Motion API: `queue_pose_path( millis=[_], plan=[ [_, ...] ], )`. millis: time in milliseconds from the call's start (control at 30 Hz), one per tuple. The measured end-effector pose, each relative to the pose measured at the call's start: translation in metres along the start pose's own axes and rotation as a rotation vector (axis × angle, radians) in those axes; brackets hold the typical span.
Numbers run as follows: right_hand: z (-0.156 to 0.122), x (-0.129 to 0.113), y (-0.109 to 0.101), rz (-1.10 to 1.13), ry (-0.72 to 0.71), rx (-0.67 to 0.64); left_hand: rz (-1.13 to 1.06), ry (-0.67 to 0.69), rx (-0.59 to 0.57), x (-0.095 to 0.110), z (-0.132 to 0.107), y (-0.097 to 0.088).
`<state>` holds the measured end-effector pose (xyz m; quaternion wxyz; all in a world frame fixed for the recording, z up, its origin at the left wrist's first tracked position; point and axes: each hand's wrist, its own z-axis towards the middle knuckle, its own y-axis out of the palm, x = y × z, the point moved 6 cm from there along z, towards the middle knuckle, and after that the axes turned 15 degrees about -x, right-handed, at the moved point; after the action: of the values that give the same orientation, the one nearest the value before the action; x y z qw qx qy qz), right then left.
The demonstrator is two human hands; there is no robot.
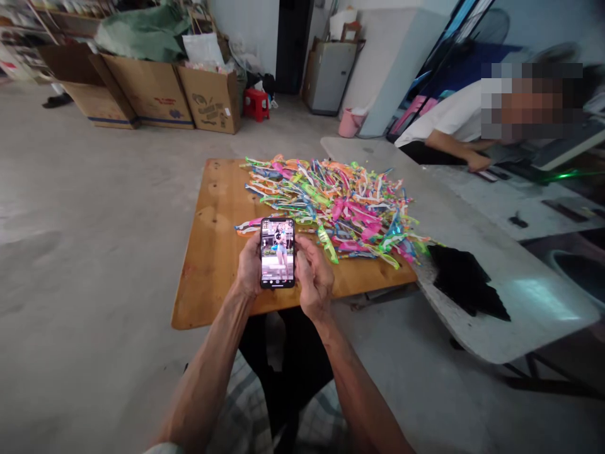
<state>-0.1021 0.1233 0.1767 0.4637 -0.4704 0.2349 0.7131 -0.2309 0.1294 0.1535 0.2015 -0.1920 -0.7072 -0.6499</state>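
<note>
A smartphone (278, 255) with a lit screen stands upright between my hands, above the near edge of the wooden table. My left hand (248, 265) is closed around the phone's left side. At the right side, my right hand (316, 274) has its fingers curled against the phone's edge, the thumb bent near the lower corner. The backs of both hands face me, so some fingertips are hidden. Just beyond the phone lies a heap of colourful thin plastic pieces (350, 214) in pink, green, orange, blue and white; their kind is unclear.
The wooden table (203, 252) meets a grey table (496, 296) bearing black sheets (466, 277). Another person (454, 120) leans over a desk at the right. Cardboard boxes (210, 104), a red stool (256, 104) and a pink bucket (350, 123) stand behind.
</note>
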Motion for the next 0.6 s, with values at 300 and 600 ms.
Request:
queue_pose_path(
  millis=[300, 600],
  plan=[
    [-0.001, -0.015, -0.015, -0.125, -0.038, 0.016, 0.053, -0.027, 0.027, -0.006, 0.002, 0.021],
    [-0.007, -0.014, -0.021, -0.138, -0.049, 0.036, 0.052, -0.074, 0.028, -0.011, 0.000, 0.026]
  ],
)
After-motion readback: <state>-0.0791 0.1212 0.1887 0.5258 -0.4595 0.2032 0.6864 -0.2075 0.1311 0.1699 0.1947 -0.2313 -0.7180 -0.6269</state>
